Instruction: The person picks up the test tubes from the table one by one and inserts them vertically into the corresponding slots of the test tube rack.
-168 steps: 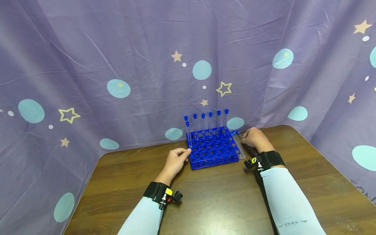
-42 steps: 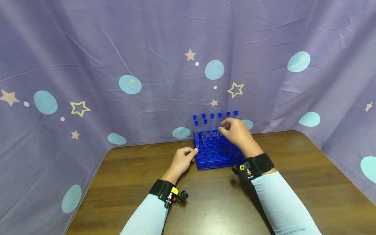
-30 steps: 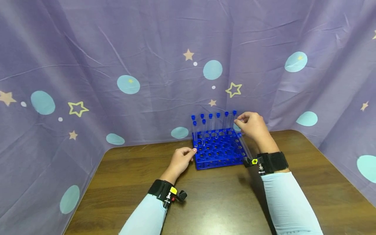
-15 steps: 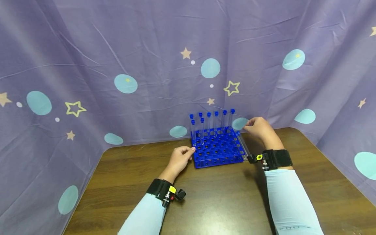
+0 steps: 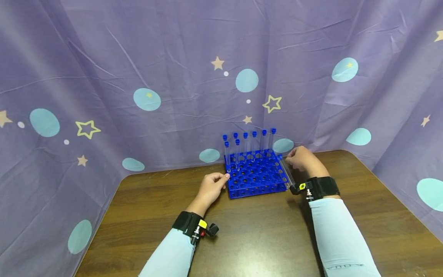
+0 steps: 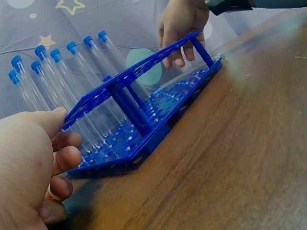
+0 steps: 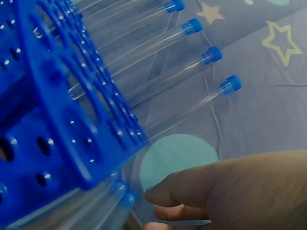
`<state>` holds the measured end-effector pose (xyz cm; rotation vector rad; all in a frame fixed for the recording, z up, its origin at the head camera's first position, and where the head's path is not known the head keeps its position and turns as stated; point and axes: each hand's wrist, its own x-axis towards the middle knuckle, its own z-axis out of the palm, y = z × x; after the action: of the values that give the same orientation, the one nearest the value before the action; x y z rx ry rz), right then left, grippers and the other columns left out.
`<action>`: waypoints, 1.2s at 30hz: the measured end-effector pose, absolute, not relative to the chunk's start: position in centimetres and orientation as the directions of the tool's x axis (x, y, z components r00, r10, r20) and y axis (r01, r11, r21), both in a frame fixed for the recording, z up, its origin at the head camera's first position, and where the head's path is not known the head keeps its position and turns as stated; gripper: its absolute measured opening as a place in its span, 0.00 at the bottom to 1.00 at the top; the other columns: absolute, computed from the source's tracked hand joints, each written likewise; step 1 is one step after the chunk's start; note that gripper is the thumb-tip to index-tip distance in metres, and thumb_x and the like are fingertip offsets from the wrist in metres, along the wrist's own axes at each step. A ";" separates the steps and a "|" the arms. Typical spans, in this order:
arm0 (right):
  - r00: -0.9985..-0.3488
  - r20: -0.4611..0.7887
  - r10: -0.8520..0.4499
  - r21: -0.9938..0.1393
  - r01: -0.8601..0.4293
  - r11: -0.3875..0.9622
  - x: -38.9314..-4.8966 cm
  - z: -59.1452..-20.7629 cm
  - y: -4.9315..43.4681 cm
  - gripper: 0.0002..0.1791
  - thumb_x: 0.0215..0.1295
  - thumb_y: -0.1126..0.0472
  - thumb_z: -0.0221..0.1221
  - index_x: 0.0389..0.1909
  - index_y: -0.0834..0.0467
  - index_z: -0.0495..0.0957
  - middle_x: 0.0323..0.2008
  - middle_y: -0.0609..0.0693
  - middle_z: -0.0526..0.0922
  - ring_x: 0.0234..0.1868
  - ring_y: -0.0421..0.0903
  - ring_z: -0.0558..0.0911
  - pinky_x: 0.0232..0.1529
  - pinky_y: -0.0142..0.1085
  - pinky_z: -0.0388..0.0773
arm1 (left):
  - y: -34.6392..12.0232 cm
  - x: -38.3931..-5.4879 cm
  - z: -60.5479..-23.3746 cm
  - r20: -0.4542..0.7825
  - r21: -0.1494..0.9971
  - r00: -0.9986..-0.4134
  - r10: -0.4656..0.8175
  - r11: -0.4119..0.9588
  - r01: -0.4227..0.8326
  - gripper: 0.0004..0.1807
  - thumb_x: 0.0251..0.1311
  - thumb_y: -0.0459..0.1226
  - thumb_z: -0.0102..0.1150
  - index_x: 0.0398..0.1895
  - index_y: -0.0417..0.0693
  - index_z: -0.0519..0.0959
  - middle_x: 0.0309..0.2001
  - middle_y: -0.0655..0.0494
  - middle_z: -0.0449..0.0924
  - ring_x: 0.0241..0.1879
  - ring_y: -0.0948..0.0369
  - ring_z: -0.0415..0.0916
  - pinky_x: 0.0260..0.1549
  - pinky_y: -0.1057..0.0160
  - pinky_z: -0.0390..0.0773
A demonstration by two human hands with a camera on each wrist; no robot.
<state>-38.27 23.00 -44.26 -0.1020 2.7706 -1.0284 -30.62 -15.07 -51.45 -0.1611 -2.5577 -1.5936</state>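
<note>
The blue test tube rack (image 5: 257,186) stands on the table. My left hand (image 5: 211,188) pinches its left edge, thumb on top and fingers curled beneath, as the left wrist view shows. Several clear test tubes with blue caps stand upright in the back row; two more, one a test tube (image 5: 237,156), stand in front of them at the left. Along the rack's right side lie several capped test tubes (image 5: 286,171). Beside their caps (image 7: 118,187) is my right hand (image 5: 304,158), fingers loosely extended and apart from the caps in the right wrist view.
The wooden table (image 5: 256,234) reaches back to a purple curtain (image 5: 180,77) close behind the rack. Black wrist cameras are strapped on both wrists, the right one (image 5: 295,189) close to the lying tubes' lower ends.
A second test tube now stands in the front row. My right hand has moved from over the rack rightward, then down to the lying tubes. My left hand keeps its hold.
</note>
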 end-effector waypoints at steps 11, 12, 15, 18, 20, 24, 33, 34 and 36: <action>-0.970 -0.194 -0.145 -0.650 0.016 0.759 -38.6 -45.8 22.6 0.11 0.75 0.59 0.66 0.45 0.65 0.88 0.26 0.51 0.85 0.32 0.46 0.84 0.33 0.40 0.87 | -15.0 -30.7 -51.6 0.168 0.895 -0.986 0.015 0.416 0.159 0.18 0.80 0.46 0.69 0.33 0.43 0.90 0.25 0.48 0.84 0.30 0.62 0.76 0.37 0.62 0.74; -0.970 -0.192 -0.149 -0.646 0.010 0.763 -38.6 -45.8 22.5 0.11 0.75 0.59 0.66 0.45 0.65 0.88 0.28 0.51 0.86 0.33 0.47 0.85 0.34 0.41 0.88 | -15.0 -30.7 -51.6 0.168 0.896 -0.986 0.014 0.416 0.159 0.18 0.80 0.46 0.69 0.33 0.43 0.90 0.25 0.49 0.84 0.30 0.62 0.76 0.37 0.62 0.74; -0.971 -0.189 -0.149 -0.635 0.005 0.772 -38.6 -45.8 22.4 0.10 0.75 0.59 0.66 0.43 0.63 0.88 0.34 0.54 0.89 0.35 0.48 0.88 0.36 0.43 0.90 | -15.0 -30.7 -51.6 0.169 0.894 -0.985 0.017 0.418 0.161 0.18 0.80 0.46 0.69 0.33 0.44 0.90 0.25 0.52 0.84 0.31 0.62 0.76 0.38 0.61 0.75; -0.971 -0.195 -0.142 -0.625 0.011 0.781 -38.7 -45.9 22.4 0.10 0.76 0.59 0.66 0.44 0.64 0.87 0.39 0.57 0.90 0.36 0.49 0.89 0.38 0.46 0.92 | -15.0 -30.7 -51.6 0.164 0.891 -0.986 0.020 0.426 0.157 0.18 0.80 0.47 0.69 0.33 0.45 0.90 0.25 0.52 0.84 0.32 0.62 0.77 0.40 0.61 0.76; -0.969 -0.207 -0.132 -0.619 0.025 0.785 -38.8 -46.0 22.4 0.10 0.77 0.60 0.65 0.45 0.64 0.87 0.42 0.59 0.91 0.37 0.49 0.90 0.39 0.47 0.92 | -15.1 -30.7 -51.6 0.162 0.890 -0.987 0.022 0.428 0.155 0.18 0.80 0.47 0.69 0.33 0.45 0.90 0.25 0.51 0.84 0.33 0.62 0.77 0.42 0.60 0.76; -0.968 -0.215 -0.126 -0.604 0.031 0.796 -38.8 -46.1 22.4 0.11 0.80 0.60 0.64 0.47 0.65 0.87 0.42 0.59 0.91 0.38 0.50 0.91 0.41 0.48 0.93 | -15.1 -30.6 -51.6 0.160 0.889 -0.987 0.024 0.431 0.155 0.18 0.81 0.47 0.68 0.34 0.45 0.90 0.25 0.51 0.84 0.34 0.61 0.77 0.44 0.60 0.76; -0.978 -0.177 -0.108 -0.585 0.016 0.811 -38.2 -45.9 22.3 0.08 0.75 0.60 0.66 0.37 0.60 0.85 0.23 0.48 0.82 0.30 0.47 0.85 0.32 0.39 0.87 | -15.0 -30.7 -51.6 0.175 0.895 -0.984 0.021 0.413 0.167 0.19 0.80 0.46 0.69 0.32 0.43 0.90 0.24 0.52 0.83 0.32 0.62 0.77 0.41 0.62 0.75; -0.979 -0.173 -0.106 -0.583 0.015 0.812 -38.2 -45.9 22.3 0.08 0.75 0.60 0.66 0.36 0.61 0.85 0.23 0.48 0.81 0.29 0.47 0.85 0.31 0.39 0.86 | -15.0 -30.7 -51.6 0.176 0.896 -0.984 0.019 0.410 0.169 0.19 0.80 0.46 0.69 0.32 0.43 0.90 0.24 0.52 0.83 0.32 0.62 0.77 0.41 0.62 0.75; -0.981 -0.169 -0.099 -0.580 0.017 0.814 -38.3 -46.0 22.3 0.08 0.74 0.59 0.67 0.37 0.61 0.86 0.23 0.47 0.81 0.28 0.47 0.84 0.30 0.38 0.86 | -15.0 -30.7 -51.6 0.176 0.896 -0.984 0.018 0.410 0.168 0.19 0.80 0.47 0.69 0.32 0.43 0.90 0.24 0.51 0.83 0.32 0.62 0.77 0.41 0.61 0.75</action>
<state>-38.27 22.33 -46.01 -0.0643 2.8076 -0.9009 -30.67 -14.96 -51.55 -0.1677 -2.5185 -1.6262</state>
